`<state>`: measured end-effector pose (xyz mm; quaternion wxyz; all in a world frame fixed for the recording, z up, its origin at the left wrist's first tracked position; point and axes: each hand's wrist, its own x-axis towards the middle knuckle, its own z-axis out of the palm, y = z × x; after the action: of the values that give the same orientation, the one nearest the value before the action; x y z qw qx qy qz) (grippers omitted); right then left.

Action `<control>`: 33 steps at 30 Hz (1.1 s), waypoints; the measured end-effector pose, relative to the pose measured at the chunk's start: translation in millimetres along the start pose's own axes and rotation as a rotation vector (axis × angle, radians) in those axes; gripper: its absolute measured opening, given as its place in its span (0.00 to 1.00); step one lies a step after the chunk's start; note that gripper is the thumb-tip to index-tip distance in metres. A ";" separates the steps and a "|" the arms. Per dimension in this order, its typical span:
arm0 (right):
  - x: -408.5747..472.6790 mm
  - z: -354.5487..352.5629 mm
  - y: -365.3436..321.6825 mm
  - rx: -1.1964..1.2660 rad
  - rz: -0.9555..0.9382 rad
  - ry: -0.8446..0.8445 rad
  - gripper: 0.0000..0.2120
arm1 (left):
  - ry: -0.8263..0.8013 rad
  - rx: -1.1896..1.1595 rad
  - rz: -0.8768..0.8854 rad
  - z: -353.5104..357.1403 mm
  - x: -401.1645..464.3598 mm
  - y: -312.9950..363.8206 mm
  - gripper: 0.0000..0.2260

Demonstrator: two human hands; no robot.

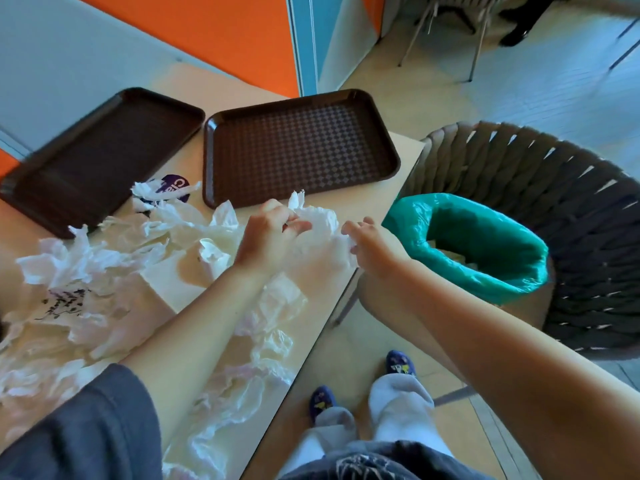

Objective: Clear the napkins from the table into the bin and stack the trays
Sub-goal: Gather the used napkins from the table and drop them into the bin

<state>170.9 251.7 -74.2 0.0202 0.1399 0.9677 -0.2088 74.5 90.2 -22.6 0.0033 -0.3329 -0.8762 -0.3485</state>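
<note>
Bunching a wad of crumpled napkins [320,223] at the table's edge, both hands are closed on the same white paper: the left hand [268,233] has its fingers curled into the wad from the near side, and the right hand [372,244] pinches its far end with bent fingers. The wad is judged to be gathered here because the bin [485,247] stands just beyond the right hand, below the table [363,209] edge, so only a short carry is called for. Its green liner is folded over the rim; something pale shows at the bottom, but what it is cannot be told.

Behind the left forearm and out to its left, many more loose napkins [79,265] are spread across the table, so the clearing is judged far from finished.

Just past the grip a brown tray [301,147] with a patterned bed lies flat and holds nothing. To its left a second brown tray [100,150] lies apart from it, also bare inside; they are not yet stacked. A woven chair [571,209] curves round behind the bin.
</note>
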 end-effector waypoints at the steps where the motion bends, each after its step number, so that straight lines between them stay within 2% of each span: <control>1: -1.7 -7.8 4.4 -0.017 0.012 0.003 0.16 | -0.010 0.005 0.005 4.2 3.6 5.2 0.09; 3: -3.1 -21.8 17.3 -0.047 0.023 0.023 0.18 | -0.011 0.018 0.020 13.8 12.8 13.8 0.11; 6: -2.1 -35.0 45.5 -0.105 0.007 0.014 0.14 | 0.003 0.045 0.011 28.2 29.4 26.1 0.11; 11: -8.3 -57.2 100.2 -0.171 0.030 0.015 0.10 | -0.056 -0.027 0.010 64.7 56.5 64.8 0.02; 13: -12.4 -65.6 121.7 -0.158 0.045 0.030 0.09 | -0.099 -0.062 0.011 83.1 63.4 82.6 0.02; 16: -16.2 -70.4 155.7 -0.115 0.086 0.079 0.05 | -0.248 -0.038 0.055 116.6 75.4 102.6 0.03; 22: -28.5 -69.7 214.1 0.007 0.311 0.018 0.07 | -0.544 -0.114 -0.017 184.9 93.5 129.3 0.10; 28: -36.6 -56.5 262.0 0.015 0.387 -0.084 0.07 | -0.694 -0.052 -0.041 241.0 103.1 147.9 0.12; 33: -36.4 -52.7 278.4 0.044 0.391 -0.191 0.15 | -0.822 -0.050 -0.106 263.9 100.7 146.4 0.15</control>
<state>284.7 507.0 -133.5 0.1488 0.3049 0.9110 -0.2344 141.6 388.9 -109.3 -0.3728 -0.3986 -0.8119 -0.2074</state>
